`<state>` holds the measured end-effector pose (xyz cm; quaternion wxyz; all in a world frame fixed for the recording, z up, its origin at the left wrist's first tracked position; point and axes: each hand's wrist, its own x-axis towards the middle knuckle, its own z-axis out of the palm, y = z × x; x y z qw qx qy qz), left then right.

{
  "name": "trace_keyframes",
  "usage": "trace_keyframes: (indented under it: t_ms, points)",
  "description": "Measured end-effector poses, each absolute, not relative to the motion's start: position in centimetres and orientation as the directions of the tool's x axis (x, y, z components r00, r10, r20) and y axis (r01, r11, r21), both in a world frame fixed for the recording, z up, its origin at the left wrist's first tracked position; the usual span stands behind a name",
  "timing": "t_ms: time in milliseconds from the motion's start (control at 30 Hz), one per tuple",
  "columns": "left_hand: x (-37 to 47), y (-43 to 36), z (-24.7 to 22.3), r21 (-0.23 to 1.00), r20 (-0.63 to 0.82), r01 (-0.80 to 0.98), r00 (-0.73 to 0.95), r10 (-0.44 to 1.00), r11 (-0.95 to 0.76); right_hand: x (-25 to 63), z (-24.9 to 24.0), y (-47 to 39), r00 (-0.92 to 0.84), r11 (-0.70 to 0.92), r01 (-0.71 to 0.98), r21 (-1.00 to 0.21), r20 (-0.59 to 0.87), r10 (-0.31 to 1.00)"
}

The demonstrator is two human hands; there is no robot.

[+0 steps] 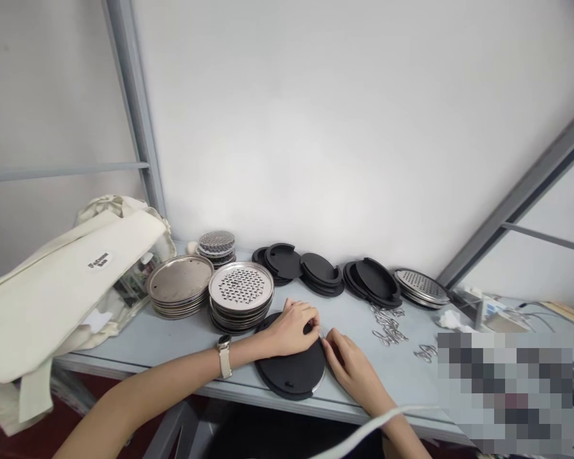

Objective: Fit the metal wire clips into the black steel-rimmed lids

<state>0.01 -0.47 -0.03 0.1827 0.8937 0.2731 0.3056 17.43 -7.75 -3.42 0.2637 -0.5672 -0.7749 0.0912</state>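
Note:
A round black disc [291, 373] lies at the table's front edge, with a thin silvery rim showing along its right side. My left hand [293, 328], a watch on its wrist, rests over the disc's upper part. Its fingers are curled closed near the upper right rim; what they pinch, if anything, is hidden. Against the disc's right edge, my right hand [349, 363] has its fingers bent together, holding the rim. Behind my left hand stands a stack of round grater plates [242, 287]. Several small metal wire clips [390, 326] lie loose to the right.
Flat metal discs [180, 280] are stacked left, with smaller perforated discs [217, 242] behind. Along the wall are black lids [283, 260], [321, 271], [375, 280] and oval graters [421, 287]. A cream bag [71, 287] covers the left end. A white cable [377, 424] crosses my right forearm.

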Motion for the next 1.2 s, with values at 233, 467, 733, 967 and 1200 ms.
trace_keyframes:
  t_ms: [233,467,733,967,1200]
  points:
    - [0.01,-0.38,-0.35,0.472,0.426,0.443,0.643,0.637,-0.762,17.45,-3.52,-7.73,-0.217,0.340,0.818,-0.465,0.299,0.929]
    - [-0.03,-0.40,-0.41,0.442,0.425,0.459,0.649,0.631,-0.770,17.52,-3.47,-7.70,-0.231,0.358,0.812,-0.460,0.310,0.922]
    - [-0.11,-0.32,-0.42,0.408,0.405,0.490,0.659,0.634,-0.770,17.41,-3.21,-7.73,-0.249,0.375,0.807,-0.457,0.312,0.917]
    - [-0.29,-0.49,-0.20,0.385,0.381,0.487,0.690,0.616,-0.784,17.23,-2.64,-7.92,-0.242,0.364,0.802,-0.474,0.299,0.923]
    - [-0.42,-0.47,-0.14,0.370,0.352,0.475,0.724,0.594,-0.798,17.24,-2.80,-7.87,-0.246,0.368,0.804,-0.467,0.301,0.921]
